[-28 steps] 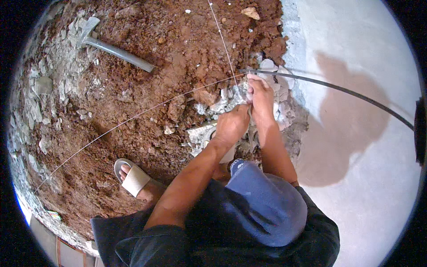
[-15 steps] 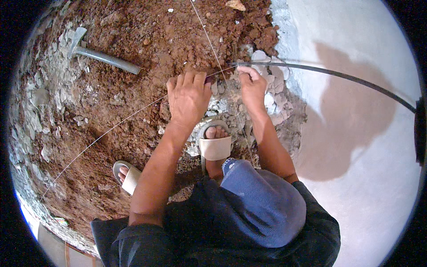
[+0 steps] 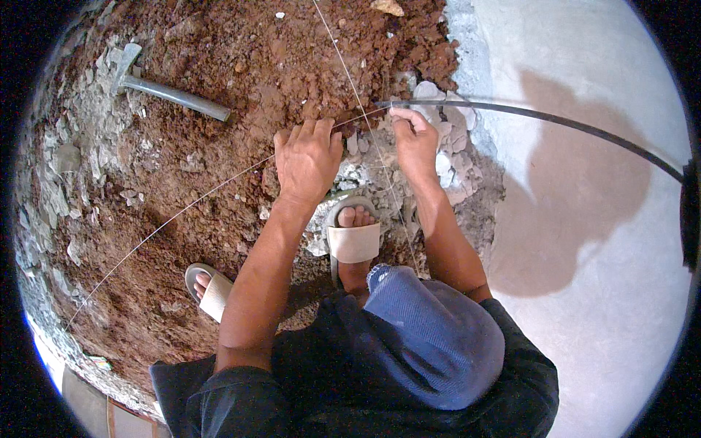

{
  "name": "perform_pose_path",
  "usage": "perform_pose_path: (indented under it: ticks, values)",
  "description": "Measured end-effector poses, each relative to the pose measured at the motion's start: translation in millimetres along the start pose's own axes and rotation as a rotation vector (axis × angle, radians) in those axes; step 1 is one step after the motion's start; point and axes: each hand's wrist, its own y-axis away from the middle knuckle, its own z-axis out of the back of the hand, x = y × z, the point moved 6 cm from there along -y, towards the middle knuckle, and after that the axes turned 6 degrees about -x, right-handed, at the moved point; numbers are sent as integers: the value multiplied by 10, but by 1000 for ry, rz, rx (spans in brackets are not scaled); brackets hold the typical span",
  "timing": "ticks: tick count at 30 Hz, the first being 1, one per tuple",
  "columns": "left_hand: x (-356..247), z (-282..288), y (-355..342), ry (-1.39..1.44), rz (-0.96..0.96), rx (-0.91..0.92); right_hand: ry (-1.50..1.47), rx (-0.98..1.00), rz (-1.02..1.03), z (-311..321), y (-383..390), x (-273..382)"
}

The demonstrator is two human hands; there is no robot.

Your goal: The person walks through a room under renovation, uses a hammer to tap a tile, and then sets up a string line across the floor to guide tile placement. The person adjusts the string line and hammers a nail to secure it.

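Observation:
My left hand (image 3: 307,162) has its fingers curled over a thin pale string (image 3: 219,187) running diagonally across the reddish soil. My right hand (image 3: 416,144) pinches the same string near the end of a long dark rod (image 3: 548,121). A second string (image 3: 336,50) crosses the first between my hands and runs down past my right foot. Broken white rubble (image 3: 451,146) lies under and beside my right hand.
A hammer (image 3: 175,95) lies on the soil at upper left. My sandalled feet (image 3: 353,244) are below my hands, partly behind my forearms and clothing. A pale concrete surface (image 3: 584,328) borders the soil on the right, and grey stone chips (image 3: 67,157) edge the left.
My left hand has moved left along the string, away from my right hand, uncovering my right foot. The whole view has shifted slightly, and my right hand stays at the rod's end.

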Motion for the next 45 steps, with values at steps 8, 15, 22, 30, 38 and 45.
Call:
perform_pose_path:
  ticks: [8, 15, 22, 30, 38, 45]
  values:
    - [21, -7, -70, 106, -56, -18, 4, -31, 101, -6, 4, 26]
    - [79, -95, -99, 198, -38, 38, 70, 13, 110, -10, 8, 59]
    - [-77, -129, -155, 213, -97, -6, 72, 26, 169, -3, 130, 181]
    - [-34, -168, -195, 152, -37, 43, 42, 63, 127, 21, 156, 170]
    - [-2, -42, -485, 413, -30, 121, 268, 185, 224, 258, -209, 122]
    - [-479, -459, -1137, 258, -71, 480, 672, 396, 749, 170, -727, 600]
